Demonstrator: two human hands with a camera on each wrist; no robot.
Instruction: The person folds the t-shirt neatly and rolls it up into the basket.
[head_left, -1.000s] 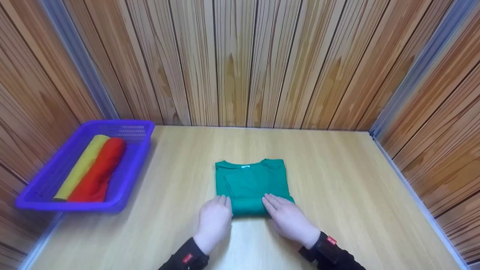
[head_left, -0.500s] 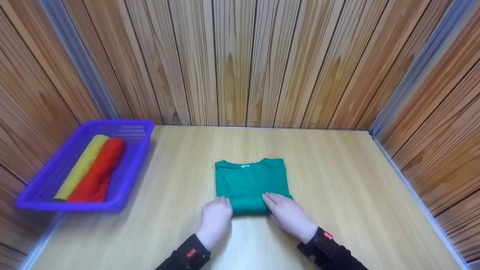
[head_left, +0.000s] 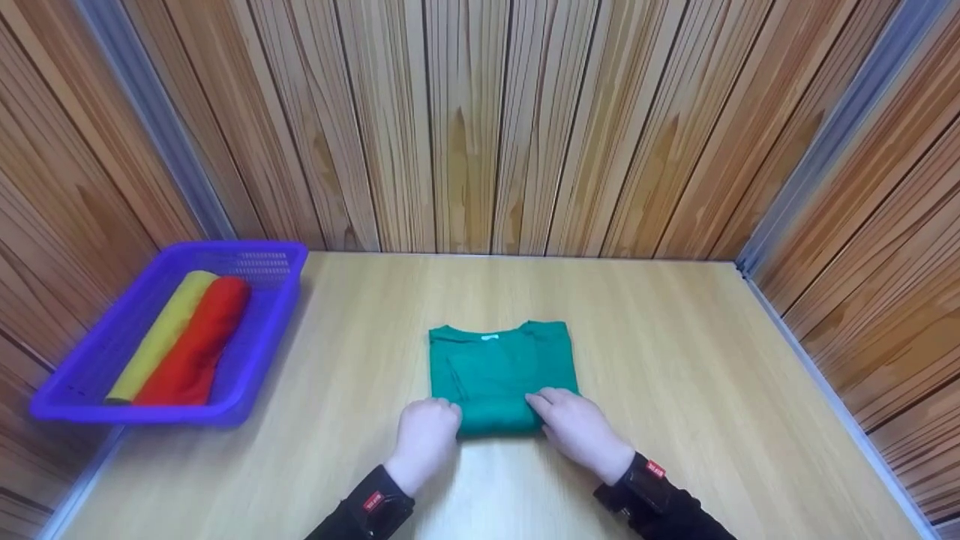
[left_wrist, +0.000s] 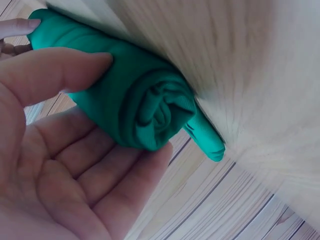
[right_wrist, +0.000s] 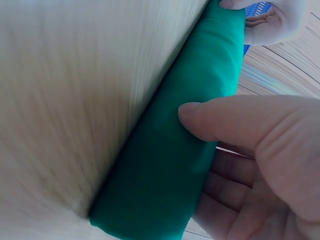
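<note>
A green T-shirt (head_left: 499,364) lies folded on the table, its near part rolled up and its collar with a white label at the far side. My left hand (head_left: 429,435) grips the left end of the roll. In the left wrist view the thumb presses the near side of the rolled T-shirt (left_wrist: 115,85), fingers over the other side, and the spiral end shows. My right hand (head_left: 581,431) holds the roll near its right end. The right wrist view has the thumb on the smooth green roll (right_wrist: 165,165), with the fingers partly hidden behind it.
A purple basket (head_left: 274,352) stands at the left of the table (head_left: 675,360). Inside lie a yellow roll of cloth (head_left: 161,337) and a red one (head_left: 196,345), side by side. Wood-panelled walls (head_left: 465,127) enclose the back and both sides.
The fingers of both hands have curled more over the roll, the left hand's most clearly. The T-shirt's far edge sits slightly nearer; the basket and its rolls look unchanged.
</note>
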